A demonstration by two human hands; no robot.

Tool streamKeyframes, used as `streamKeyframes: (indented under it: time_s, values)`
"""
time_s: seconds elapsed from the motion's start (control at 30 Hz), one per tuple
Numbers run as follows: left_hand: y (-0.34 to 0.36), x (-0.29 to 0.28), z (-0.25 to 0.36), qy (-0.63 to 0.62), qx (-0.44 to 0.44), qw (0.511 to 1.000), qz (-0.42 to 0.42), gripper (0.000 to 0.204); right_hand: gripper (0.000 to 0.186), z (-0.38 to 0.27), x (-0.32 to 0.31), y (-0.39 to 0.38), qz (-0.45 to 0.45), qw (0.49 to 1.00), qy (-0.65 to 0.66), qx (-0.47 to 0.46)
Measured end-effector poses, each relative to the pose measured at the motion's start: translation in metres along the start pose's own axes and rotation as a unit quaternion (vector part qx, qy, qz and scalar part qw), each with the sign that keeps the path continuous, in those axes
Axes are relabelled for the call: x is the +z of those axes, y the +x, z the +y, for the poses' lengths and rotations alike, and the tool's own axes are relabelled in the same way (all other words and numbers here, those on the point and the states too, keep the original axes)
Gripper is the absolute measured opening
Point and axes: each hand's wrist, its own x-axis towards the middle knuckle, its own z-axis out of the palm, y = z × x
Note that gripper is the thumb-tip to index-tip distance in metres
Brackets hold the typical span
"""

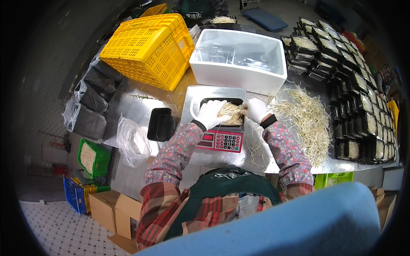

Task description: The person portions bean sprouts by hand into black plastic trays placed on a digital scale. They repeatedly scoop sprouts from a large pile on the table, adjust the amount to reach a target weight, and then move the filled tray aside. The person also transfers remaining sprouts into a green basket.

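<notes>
A black tray filled with pale bean sprouts sits on the steel plate of a red-fronted digital scale. My left hand, in a white glove, lies over the tray's left side, its thumb and fingers around the sprouts. At the tray's right edge my white-gloved right hand pinches a few strands, its fingertips close together. To the left of the scale stands an empty black tray. A loose heap of bean sprouts spreads over the table to the right.
Beyond the scale are a white foam box with clear plastic packs and a yellow crate. Filled trays are stacked at the right. Black tray stacks and a plastic bag lie left. Another person is at the far side.
</notes>
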Motion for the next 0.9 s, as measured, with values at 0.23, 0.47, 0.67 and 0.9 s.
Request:
streamKeyframes:
  time_s: [0.23, 0.47, 0.67, 0.9]
  values:
    - [-0.008, -0.002, 0.004, -0.02, 0.004, 0.997, 0.081, 0.085, 0.014, 0.022, -0.076, -0.022, 0.047, 0.985, 0.161, 0.045]
    - [-0.044, -0.033, -0.003, -0.164, -0.042, 0.961, 0.218, 0.095, 0.016, -0.04, -0.094, -0.011, 0.09, 0.934, 0.345, 0.034]
    - [-0.07, -0.01, -0.04, -0.504, -0.14, 0.829, 0.2, 0.096, 0.021, -0.056, -0.01, 0.019, 0.034, 0.99, 0.133, -0.042]
    - [-0.107, -0.011, -0.051, -0.487, -0.173, 0.844, 0.142, 0.105, 0.035, -0.043, -0.037, 0.003, -0.038, 0.988, 0.143, 0.049]
